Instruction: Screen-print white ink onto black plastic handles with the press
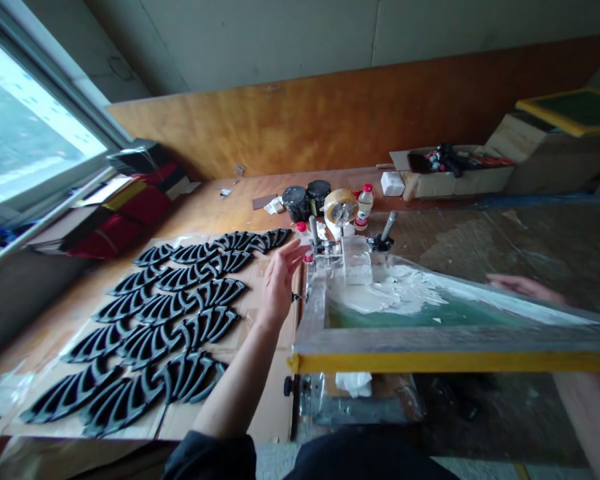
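My left hand is raised beside the left end of a screen printing frame, fingers stretched out and holding nothing. It is near a metal clamp and red-capped bottles. White paste is spread over the green mesh of the frame, which has yellow tape along its near edge. My right hand shows past the frame's far side, slightly blurred, fingers extended; the frame hides its wrist. Black curved, ribbed parts lie in rows to the left.
Two black jars, a tape roll and a red-capped bottle stand behind the clamps. An open cardboard box of tools sits at the back right. Stacked folders are by the window.
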A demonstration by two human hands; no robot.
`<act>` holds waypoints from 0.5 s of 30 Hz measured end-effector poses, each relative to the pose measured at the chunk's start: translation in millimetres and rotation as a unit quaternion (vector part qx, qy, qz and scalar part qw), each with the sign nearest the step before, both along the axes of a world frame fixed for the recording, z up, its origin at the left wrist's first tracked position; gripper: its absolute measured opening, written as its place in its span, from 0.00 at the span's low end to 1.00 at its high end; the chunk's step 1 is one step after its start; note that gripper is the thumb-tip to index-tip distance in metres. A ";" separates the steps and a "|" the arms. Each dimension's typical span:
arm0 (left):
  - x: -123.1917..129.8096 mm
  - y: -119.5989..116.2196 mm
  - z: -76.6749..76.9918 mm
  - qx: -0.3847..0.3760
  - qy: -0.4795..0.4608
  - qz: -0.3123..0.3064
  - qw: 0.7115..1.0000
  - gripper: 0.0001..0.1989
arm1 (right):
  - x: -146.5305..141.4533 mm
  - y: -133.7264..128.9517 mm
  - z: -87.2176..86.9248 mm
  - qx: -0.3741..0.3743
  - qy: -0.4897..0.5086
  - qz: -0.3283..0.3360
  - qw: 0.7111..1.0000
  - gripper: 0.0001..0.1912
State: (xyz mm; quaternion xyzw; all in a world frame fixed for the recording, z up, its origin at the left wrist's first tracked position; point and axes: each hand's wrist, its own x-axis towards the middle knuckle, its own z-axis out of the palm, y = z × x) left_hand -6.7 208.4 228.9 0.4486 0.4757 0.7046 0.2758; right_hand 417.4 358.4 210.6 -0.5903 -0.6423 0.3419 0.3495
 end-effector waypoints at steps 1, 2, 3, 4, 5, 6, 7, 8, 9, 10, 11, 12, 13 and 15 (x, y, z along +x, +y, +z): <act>20.2 -23.1 21.2 0.045 0.013 -0.026 0.999 0.30 | -6.6 8.5 10.5 -0.004 0.039 -0.002 0.999 0.17; 39.5 -44.2 39.0 0.079 0.039 -0.041 0.995 0.33 | -16.6 16.9 21.6 -0.001 0.070 0.005 0.998 0.18; 56.9 -62.9 52.2 0.098 0.078 -0.040 0.991 0.35 | -29.4 24.7 32.7 0.010 0.093 0.030 0.995 0.18; 72.1 -79.2 60.1 0.111 0.117 -0.033 0.986 0.35 | -44.3 31.5 42.9 0.025 0.108 0.073 0.991 0.18; 84.9 -93.2 62.4 0.112 0.154 -0.023 0.981 0.34 | -60.5 36.6 51.5 0.040 0.120 0.118 0.985 0.19; 95.5 -105.6 59.5 0.106 0.186 -0.012 0.977 0.31 | -77.3 39.5 57.9 0.052 0.120 0.170 0.977 0.19; 104.3 -116.5 52.1 0.097 0.212 -0.003 0.972 0.26 | -94.2 40.1 61.6 0.070 0.106 0.222 0.967 0.21; 111.8 -126.6 41.1 0.088 0.231 0.005 0.969 0.21 | -110.6 38.0 62.6 0.095 0.078 0.272 0.954 0.23; 118.4 -135.9 27.6 0.080 0.244 0.015 0.966 0.17 | -126.4 33.5 60.9 0.129 0.036 0.318 0.939 0.25; 124.4 -144.6 12.7 0.075 0.251 0.029 0.965 0.13 | -141.1 26.8 57.1 0.171 -0.015 0.355 0.919 0.28; 129.9 -152.7 -2.4 0.071 0.254 0.044 0.963 0.10 | -154.5 18.4 51.8 0.212 -0.071 0.385 0.895 0.32; 134.9 -160.0 -16.8 0.065 0.254 0.060 0.963 0.09 | -166.4 9.1 45.8 0.247 -0.126 0.409 0.869 0.34; 139.3 -166.3 -29.9 0.057 0.252 0.075 0.963 0.09 | -176.6 -0.7 39.8 0.270 -0.176 0.426 0.845 0.36; 146.2 -175.6 -50.0 0.040 0.251 0.100 0.962 0.09 | -191.5 -19.2 30.8 0.276 -0.250 0.440 0.818 0.34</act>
